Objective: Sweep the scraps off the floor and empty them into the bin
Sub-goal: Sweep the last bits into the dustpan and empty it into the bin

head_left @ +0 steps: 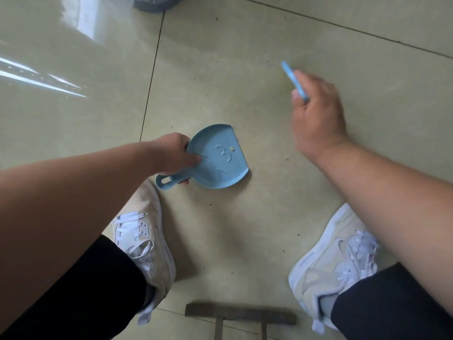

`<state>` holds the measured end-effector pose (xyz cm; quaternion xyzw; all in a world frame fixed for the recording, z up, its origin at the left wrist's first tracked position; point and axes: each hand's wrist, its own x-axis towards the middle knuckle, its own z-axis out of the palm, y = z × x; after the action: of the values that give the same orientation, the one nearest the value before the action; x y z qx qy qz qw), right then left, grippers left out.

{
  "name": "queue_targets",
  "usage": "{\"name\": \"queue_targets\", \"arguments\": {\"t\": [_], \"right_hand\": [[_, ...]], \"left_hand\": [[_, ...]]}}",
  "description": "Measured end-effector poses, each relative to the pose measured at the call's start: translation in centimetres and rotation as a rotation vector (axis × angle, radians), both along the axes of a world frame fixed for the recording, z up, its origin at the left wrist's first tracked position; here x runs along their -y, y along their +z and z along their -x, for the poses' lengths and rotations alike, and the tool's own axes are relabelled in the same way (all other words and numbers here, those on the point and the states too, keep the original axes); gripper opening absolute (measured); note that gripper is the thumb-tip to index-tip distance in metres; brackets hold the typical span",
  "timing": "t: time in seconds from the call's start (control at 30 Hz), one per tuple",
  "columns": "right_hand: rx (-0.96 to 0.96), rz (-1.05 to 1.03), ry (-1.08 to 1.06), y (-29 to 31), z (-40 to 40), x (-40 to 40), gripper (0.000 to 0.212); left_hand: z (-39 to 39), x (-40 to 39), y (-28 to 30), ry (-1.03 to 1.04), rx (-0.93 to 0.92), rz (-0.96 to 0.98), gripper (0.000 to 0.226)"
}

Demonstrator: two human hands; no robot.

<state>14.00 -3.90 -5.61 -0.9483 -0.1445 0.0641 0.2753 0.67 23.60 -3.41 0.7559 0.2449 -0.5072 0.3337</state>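
Blue plastic dustpan, lying on the glossy beige tiled floor near the middle of the view, just beyond the left of two pale laced shoes. Left hand was clamped on the pan where handle joins tray, thumb pressed on the tray's inner face, apparently to pin it flat for sweeping. Long axis ran from the looped handle end, nearest that shoe, toward the straight open lip, which faced right, to the side where the other hand worked. One tiny yellow scrap sat inside the tray; small dark specks lay scattered on the tiles beside the lip and between the shoes. Right hand, blurred, was closed around a slim blue brush handle, raised well apart from the pan; the handle pointed up and leftward, bristles not visible. Grey bin, only its base in view, stood at the far edge of the floor. Brown wooden stool frame showed at the near edge. Judged mid-sweep, emptying not yet done.
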Motion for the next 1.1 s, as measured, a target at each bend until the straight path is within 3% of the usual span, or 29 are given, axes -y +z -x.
{"name": "queue_targets", "arguments": {"t": [0.13,0.33,0.53,0.6,0.73,0.8,0.93,1.1], "right_hand": [[0.036,0.154,-0.115,-1.0,-1.8,2.6,0.047],[-0.041,0.213,0.145,-0.6,6.2,-0.1,0.045],[-0.159,0.041,0.404,1.5,14.2,-4.7,0.051],[-0.202,-0.100,0.358,2.3,13.3,-6.0,0.044],[-0.207,-0.298,0.004,3.4,5.4,-6.1,0.036],[-0.117,-0.225,-0.126,3.9,0.2,-4.4,0.040],[0.018,0.058,-0.164,3.8,-6.3,0.7,0.039],[-0.072,0.200,-0.114,0.4,-3.7,3.0,0.041]], "left_hand": [[-0.1,0.2,-0.5,0.009,0.000,-0.008,0.025],[0.0,0.6,-0.4,0.071,0.017,-0.006,0.030],[0.2,0.9,-0.4,0.068,0.037,-0.023,0.030],[0.2,0.9,-0.4,0.082,0.036,-0.028,0.030],[0.1,0.2,0.0,0.126,0.048,-0.005,0.029],[0.1,-0.3,0.0,0.171,0.065,-0.011,0.029],[0.4,-1.6,-0.1,0.237,0.085,-0.027,0.029],[1.0,-1.5,0.8,0.245,0.082,-0.070,0.025]]}}
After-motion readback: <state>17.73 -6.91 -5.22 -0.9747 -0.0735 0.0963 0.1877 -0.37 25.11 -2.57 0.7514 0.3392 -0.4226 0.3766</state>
